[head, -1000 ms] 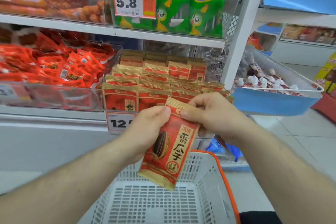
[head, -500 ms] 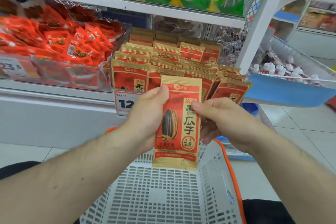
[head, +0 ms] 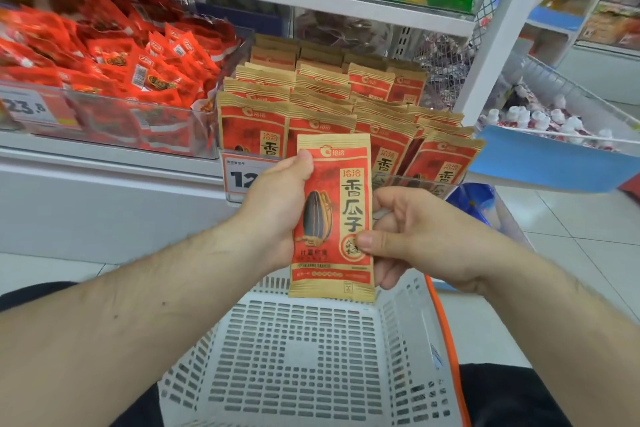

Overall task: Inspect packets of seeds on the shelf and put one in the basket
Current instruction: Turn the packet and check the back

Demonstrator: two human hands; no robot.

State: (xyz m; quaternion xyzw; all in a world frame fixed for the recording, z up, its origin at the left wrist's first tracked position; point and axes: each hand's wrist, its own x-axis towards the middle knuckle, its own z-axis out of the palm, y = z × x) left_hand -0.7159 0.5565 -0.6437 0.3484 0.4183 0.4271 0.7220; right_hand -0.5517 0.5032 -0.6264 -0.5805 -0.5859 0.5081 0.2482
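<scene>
red seed packet [head: 332, 215] reads "香瓜子", gripped by both hands above basket [head: 301, 357].

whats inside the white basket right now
Nothing shows inside the basket: only its bare slotted floor. The seed packet is held above it by the left hand and right hand. The forearms hide its near corners.

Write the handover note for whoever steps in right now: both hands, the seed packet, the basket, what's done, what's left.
Left hand: grips the seed packet by its left edge.
Right hand: pinches the packet's right edge, thumb on the front.
Packet: upright, front facing the camera, held above the white basket, in front of the shelf stack of packets.
Done: one packet picked and under inspection.
Left: lower it into the basket, which shows nothing in it.
</scene>
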